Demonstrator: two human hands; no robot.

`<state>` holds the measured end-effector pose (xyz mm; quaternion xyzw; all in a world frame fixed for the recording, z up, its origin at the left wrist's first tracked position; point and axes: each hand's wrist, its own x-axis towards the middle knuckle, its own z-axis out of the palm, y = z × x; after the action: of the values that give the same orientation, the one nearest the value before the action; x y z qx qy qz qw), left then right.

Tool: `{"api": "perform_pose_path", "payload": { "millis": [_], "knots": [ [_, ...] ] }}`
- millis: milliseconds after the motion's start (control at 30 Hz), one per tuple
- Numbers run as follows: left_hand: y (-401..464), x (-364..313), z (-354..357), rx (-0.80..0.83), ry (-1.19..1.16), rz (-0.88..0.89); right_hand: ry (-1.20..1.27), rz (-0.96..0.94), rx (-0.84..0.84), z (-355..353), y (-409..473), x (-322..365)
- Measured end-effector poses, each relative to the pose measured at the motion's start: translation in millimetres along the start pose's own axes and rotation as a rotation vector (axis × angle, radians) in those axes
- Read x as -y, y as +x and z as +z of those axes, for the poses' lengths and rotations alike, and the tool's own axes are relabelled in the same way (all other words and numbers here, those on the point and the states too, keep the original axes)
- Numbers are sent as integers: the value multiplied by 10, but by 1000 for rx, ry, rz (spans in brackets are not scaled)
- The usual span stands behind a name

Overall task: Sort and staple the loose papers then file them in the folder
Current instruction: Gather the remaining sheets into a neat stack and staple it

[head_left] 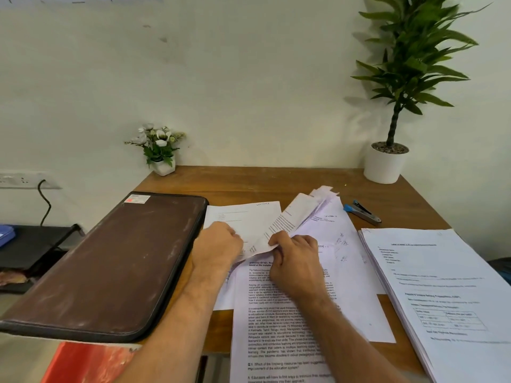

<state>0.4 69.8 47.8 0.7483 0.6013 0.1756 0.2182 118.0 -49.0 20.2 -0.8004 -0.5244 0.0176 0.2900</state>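
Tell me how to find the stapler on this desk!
Start at the big white pot with the tall plant in the wooden desk's far right corner. Look a little nearer and left, beside the messy papers. The stapler is the only small blue and grey thing there.

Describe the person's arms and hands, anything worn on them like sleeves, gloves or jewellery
Both forearms are bare as far as the frame shows, with no sleeves in view. The left hand and right hand wear no gloves, and no watch, bracelet or ring is visible.
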Motion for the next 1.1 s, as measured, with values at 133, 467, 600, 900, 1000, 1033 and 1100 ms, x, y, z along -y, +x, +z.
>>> {"api": "perform_pose_path", "payload": {
  "millis": [133, 467, 600, 900, 1000, 1033, 1100],
  "knots": [
    [52, -3, 154, 129, 258, -97, 7, 34, 39, -14, -3, 4],
    [242, 111, 127, 105, 191, -253, 21, 19, 43, -41, -7, 65],
    [298, 143, 49, 143, 173, -263, 28, 1, 23, -46, -19, 51],
    [289, 113, 58, 17, -20, -155, 19, -9, 27, -15, -21, 53],
    [336, 126, 34, 24, -41, -126, 18, -19, 32, -16, -37, 49],
    [350, 116, 21, 20, -72, -109, 17, -17, 34, -22, -36, 42],
    [361, 87, -29, 15, -134, -63, 16, -20, 25, -26, -25, 36]
  ]
}}
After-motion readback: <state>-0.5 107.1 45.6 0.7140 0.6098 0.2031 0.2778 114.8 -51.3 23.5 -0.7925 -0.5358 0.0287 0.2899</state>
